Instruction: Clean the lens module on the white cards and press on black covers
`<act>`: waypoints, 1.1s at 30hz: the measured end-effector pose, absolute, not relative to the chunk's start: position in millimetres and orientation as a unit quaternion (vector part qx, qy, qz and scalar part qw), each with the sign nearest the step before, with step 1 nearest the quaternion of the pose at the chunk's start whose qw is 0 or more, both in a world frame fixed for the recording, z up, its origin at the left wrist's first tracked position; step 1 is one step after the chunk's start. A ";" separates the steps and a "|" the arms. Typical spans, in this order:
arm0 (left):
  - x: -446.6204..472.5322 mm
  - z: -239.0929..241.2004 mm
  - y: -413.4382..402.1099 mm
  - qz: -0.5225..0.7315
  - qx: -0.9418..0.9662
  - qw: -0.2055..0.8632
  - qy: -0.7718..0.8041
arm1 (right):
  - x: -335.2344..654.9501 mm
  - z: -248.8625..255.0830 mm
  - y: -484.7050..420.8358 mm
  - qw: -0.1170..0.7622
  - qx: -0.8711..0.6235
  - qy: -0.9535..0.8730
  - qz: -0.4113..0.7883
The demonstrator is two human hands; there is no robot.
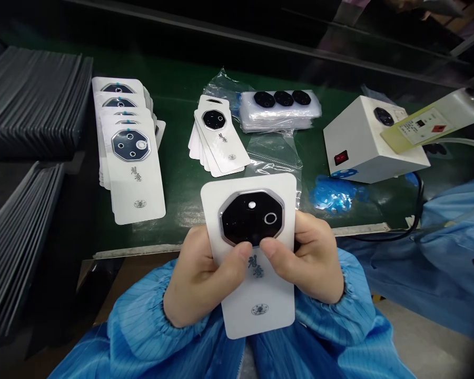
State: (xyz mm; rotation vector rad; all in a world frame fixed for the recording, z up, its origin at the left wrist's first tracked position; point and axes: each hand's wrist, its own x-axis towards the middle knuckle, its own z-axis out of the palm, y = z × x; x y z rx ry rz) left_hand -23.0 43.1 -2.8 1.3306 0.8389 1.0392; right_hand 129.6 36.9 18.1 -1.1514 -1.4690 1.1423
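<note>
the left hand (pixel 197 279) and the right hand (pixel 314 260) both grasp one white panel (pixel 260 288) by its sides, held up at the near edge of the desk (pixel 181 184). the thumbs meet the lower rim of its black octagonal plate (pixel 247 218); how hard they press, i cannot tell. for even pressure, it seems best to back the panel with the fingers directly behind the thumbs, load both sides equally and work along the rim, not the glossy middle, which probably smudges easily. bending the panel looks like the main risk.
</note>
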 end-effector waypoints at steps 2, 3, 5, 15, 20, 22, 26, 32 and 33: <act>-22.7 -2.3 43.1 0.451 0.587 0.563 0.367 | 129.2 18.3 36.4 0.461 -0.470 -0.606 0.447; -23.0 -2.2 43.0 0.449 0.585 0.564 0.371 | 129.6 18.2 36.0 0.460 -0.470 -0.610 0.443; -23.8 -2.0 42.8 0.436 0.552 0.604 0.376 | 131.6 18.2 35.0 0.452 -0.464 -0.609 0.457; -25.0 10.3 49.7 0.314 0.222 0.880 0.280 | 134.2 23.8 34.2 0.437 -0.363 -0.508 0.648; -25.4 5.3 53.0 0.309 0.213 0.897 0.232 | 131.4 22.0 32.6 0.442 -0.374 -0.526 0.623; -25.4 2.5 53.7 0.311 0.216 0.900 0.215 | 131.0 20.5 31.6 0.447 -0.385 -0.546 0.595; -24.7 -1.0 52.9 0.321 0.233 0.889 0.231 | 131.3 18.3 30.3 0.437 -0.407 -0.604 0.527; -22.0 -3.8 49.1 0.364 0.347 0.814 0.291 | 132.7 19.6 33.7 0.433 -0.378 -0.697 0.429; -21.2 -3.6 48.6 0.374 0.369 0.796 0.299 | 133.4 19.9 34.6 0.432 -0.368 -0.707 0.422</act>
